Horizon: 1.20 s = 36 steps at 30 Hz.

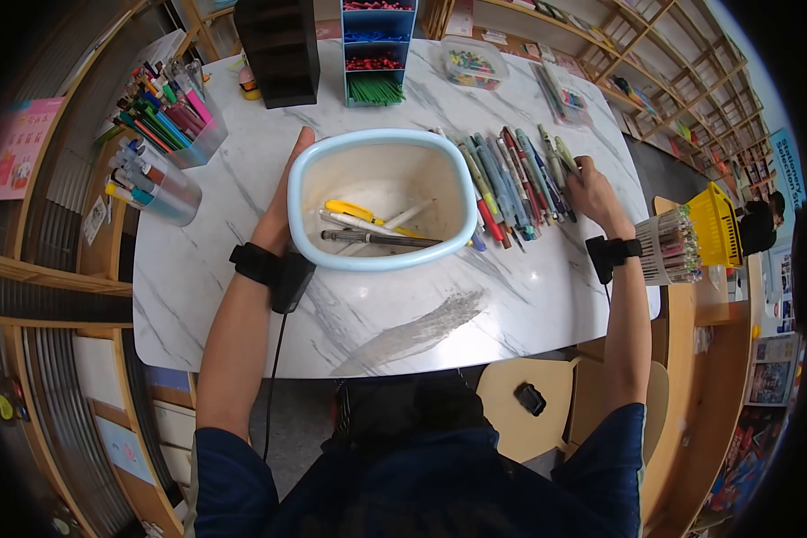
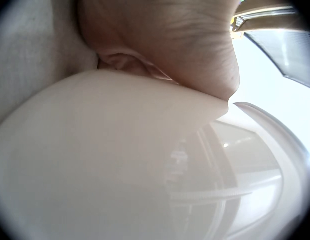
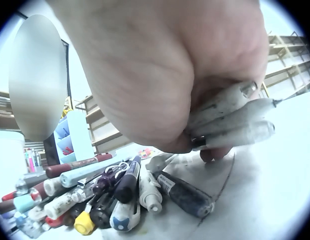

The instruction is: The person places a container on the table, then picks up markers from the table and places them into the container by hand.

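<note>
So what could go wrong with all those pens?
Maybe these things:

1. The right hand grips several held pens together, so one might slip out.
2. The loose pens lie crowded on the table; a bump could send some rolling.
3. The left hand is against the basin's side, so a hard push might slide or tip it.

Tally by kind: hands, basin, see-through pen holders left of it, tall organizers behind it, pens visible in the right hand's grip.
Hands: 2
Basin: 1
Pen holders: 2
Tall organizers: 2
Gripped pens, visible: 3
Total: 10
</note>
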### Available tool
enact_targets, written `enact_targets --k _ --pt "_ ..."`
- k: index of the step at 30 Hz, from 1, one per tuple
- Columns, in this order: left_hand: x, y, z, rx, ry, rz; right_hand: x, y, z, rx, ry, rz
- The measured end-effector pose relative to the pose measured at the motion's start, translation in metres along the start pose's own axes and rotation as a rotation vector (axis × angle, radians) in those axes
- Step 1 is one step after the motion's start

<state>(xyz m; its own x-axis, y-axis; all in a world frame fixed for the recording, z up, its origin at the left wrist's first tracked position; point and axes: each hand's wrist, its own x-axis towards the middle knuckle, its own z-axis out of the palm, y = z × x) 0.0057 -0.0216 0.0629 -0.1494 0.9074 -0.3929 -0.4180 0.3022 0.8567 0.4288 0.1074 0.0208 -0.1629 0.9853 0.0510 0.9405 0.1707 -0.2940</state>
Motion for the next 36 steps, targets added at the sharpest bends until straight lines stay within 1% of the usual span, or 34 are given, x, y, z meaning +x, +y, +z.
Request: enact_targets --k 1,2,3,4,5,6,7,8,9,10,11,13,14,16,19,20,22,23,25,28,30,31,32,34,35,36 --pt "0.025 -0.014 -0.016 -0.002 -0.001 0.001 0.000 0.006 0.002 0.037 -0.010 -0.014" --pt "0.072 -0.040 -0.045 -0.038 -0.216 0.071 0.000 0.011 0.004 0.035 -0.008 -0.016" --pt "0.096 -0.053 -0.061 -0.073 -0.430 0.143 0.001 0.016 0.007 0.047 0.011 0.003" --pt "0.093 -0.051 -0.059 -0.075 -0.428 0.146 0.002 0.018 0.008 0.059 0.028 0.022" --pt "0.089 -0.049 -0.057 -0.150 -0.412 0.055 0.003 0.020 0.008 0.058 0.028 0.019" --pt "0.086 -0.047 -0.055 -0.224 -0.396 -0.038 0.004 0.022 0.007 0.105 0.022 0.071" --pt "0.087 -0.048 -0.055 -0.226 -0.396 -0.037 0.004 0.025 0.007 0.152 0.015 0.124" --pt "0.087 -0.048 -0.055 -0.222 -0.399 -0.030 0.006 0.031 0.008 0.151 0.015 0.124" --pt "0.087 -0.048 -0.055 -0.219 -0.402 -0.023 0.009 0.038 0.010 0.218 -0.003 0.139" --pt "0.086 -0.047 -0.054 -0.221 -0.402 -0.022 0.009 0.036 0.008 0.285 -0.021 0.154" --pt "0.084 -0.046 -0.053 -0.218 -0.415 -0.036 0.009 0.034 0.007 0.283 -0.021 0.152" --pt "0.081 -0.044 -0.051 -0.218 -0.426 -0.049 0.008 0.029 0.007 0.426 0.052 0.204" --pt "0.078 -0.042 -0.050 -0.211 -0.429 -0.034 0.012 0.031 0.008 0.425 0.051 0.203" --pt "0.078 -0.042 -0.051 -0.202 -0.430 -0.020 0.020 0.027 0.009 0.186 0.215 0.076" --pt "0.081 -0.044 -0.051 -0.226 -0.429 -0.025 0.025 0.004 0.001 0.169 0.233 0.047" --pt "0.081 -0.044 -0.050 -0.211 -0.410 -0.043 0.029 0.001 -0.001 0.169 0.233 0.047" --pt "0.080 -0.044 -0.049 -0.196 -0.389 -0.061 0.037 -0.002 -0.003 -0.001 0.136 0.056" --pt "0.079 -0.044 -0.049 -0.192 -0.386 -0.057 0.040 -0.001 -0.001 0.000 0.135 0.055" --pt "0.078 -0.043 -0.048 -0.189 -0.379 -0.051 0.044 0.004 0.006 -0.013 0.033 0.115" --pt "0.081 -0.043 -0.047 -0.193 -0.400 -0.028 0.049 0.009 0.010 -0.065 0.014 0.112" --pt "0.081 -0.043 -0.049 -0.169 -0.469 0.037 0.047 0.011 0.008 -0.073 0.040 0.089" --pt "0.076 -0.039 -0.045 -0.173 -0.457 0.008 0.046 0.008 0.010 -0.080 0.070 0.077" --pt "0.078 -0.039 -0.045 -0.181 -0.441 0.019 0.043 -0.005 0.005 -0.081 0.065 0.056" --pt "0.084 -0.043 -0.048 -0.057 -0.426 0.064 0.035 -0.033 -0.013 0.133 0.050 0.143" --pt "0.087 -0.045 -0.050 -0.096 -0.487 0.083 0.032 -0.048 -0.018 0.131 0.042 0.133" --pt "0.089 -0.047 -0.052 -0.099 -0.482 0.084 0.028 -0.063 -0.023 0.352 0.126 -0.057"
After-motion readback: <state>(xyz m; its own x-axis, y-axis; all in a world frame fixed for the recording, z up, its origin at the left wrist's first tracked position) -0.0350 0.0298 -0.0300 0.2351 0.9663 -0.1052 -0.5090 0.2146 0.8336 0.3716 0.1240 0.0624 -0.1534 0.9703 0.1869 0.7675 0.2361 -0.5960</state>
